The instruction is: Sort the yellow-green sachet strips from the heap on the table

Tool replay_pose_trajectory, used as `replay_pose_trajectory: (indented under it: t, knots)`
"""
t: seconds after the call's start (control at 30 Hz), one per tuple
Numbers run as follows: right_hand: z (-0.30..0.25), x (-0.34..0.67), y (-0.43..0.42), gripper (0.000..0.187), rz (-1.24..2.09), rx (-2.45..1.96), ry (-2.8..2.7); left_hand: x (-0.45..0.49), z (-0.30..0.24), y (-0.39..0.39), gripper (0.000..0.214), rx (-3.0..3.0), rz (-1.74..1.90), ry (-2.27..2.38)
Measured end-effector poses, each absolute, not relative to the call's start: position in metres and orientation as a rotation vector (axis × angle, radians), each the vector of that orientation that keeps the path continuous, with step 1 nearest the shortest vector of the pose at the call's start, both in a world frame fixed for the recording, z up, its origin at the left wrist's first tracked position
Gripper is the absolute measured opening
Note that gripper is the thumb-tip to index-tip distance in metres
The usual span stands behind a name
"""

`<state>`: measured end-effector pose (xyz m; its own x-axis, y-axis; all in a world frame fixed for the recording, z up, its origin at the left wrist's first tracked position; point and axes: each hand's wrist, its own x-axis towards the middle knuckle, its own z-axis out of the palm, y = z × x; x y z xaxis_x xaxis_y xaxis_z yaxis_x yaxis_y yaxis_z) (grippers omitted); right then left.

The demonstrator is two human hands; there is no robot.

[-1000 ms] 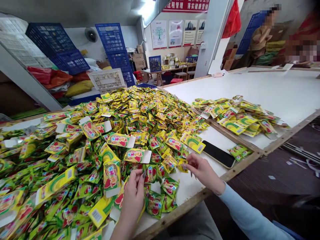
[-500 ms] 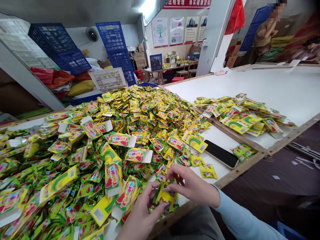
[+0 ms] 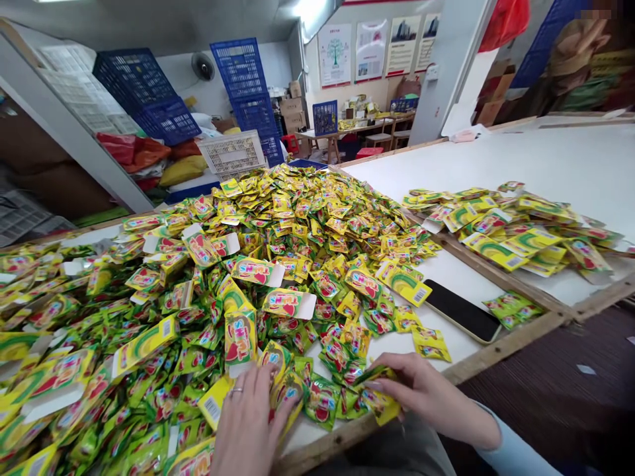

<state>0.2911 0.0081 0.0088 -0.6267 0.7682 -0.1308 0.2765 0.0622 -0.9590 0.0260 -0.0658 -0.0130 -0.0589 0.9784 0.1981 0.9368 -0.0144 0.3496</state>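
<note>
A big heap of yellow-green candy sachets (image 3: 278, 225) and flat yellow cartons covers the white table (image 3: 546, 158). My left hand (image 3: 248, 416) rests on the heap at the near edge, fingers curled over a yellow carton (image 3: 285, 390). Just to its right, my right hand (image 3: 421, 390) pinches a small bunch of sachets (image 3: 380, 396) close to the table's wooden edge (image 3: 347, 436). Loose sachets lie between the two hands.
A black phone (image 3: 461, 311) lies face up right of the heap. A smaller pile of sachets and cartons (image 3: 516, 225) sits on the neighbouring tabletop. Blue crates (image 3: 149, 99) and a white basket (image 3: 231, 152) stand behind. A person (image 3: 575, 59) is at the far right.
Both hands have dropped from in front of me down onto the heap at the near edge. The right hand now grips a bunch of sachets. The camera has shifted left.
</note>
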Motion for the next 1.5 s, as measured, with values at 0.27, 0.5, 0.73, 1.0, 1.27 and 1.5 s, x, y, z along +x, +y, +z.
replay_pose_trajectory:
  t: [0.27,0.5,0.73,1.0,1.27,1.5]
  knots:
    - [-0.009,0.251,0.0,0.023,2.148,-0.734,-1.565,0.036,0.01,-0.067,0.022,1.776,0.827,1.696]
    - [-0.024,0.231,-0.018,0.026,2.297,-0.686,-0.89,0.049,0.0,-0.053,0.098,1.411,1.359,1.495]
    - [0.006,0.259,-0.007,0.018,1.616,-0.918,-1.155,0.084,-0.017,-0.062,0.044,0.753,1.328,1.22]
    - [0.052,0.253,-0.011,0.021,0.844,-0.551,-1.984,0.104,-0.002,-0.062,0.042,0.953,0.972,1.0]
    - [0.072,0.263,-0.015,0.017,0.929,-0.83,-2.616,0.095,-0.005,-0.064,0.054,1.095,0.791,0.98]
    - [0.084,0.275,-0.01,0.027,1.204,-0.782,-2.547,0.094,0.007,-0.06,0.047,0.999,0.621,0.904]
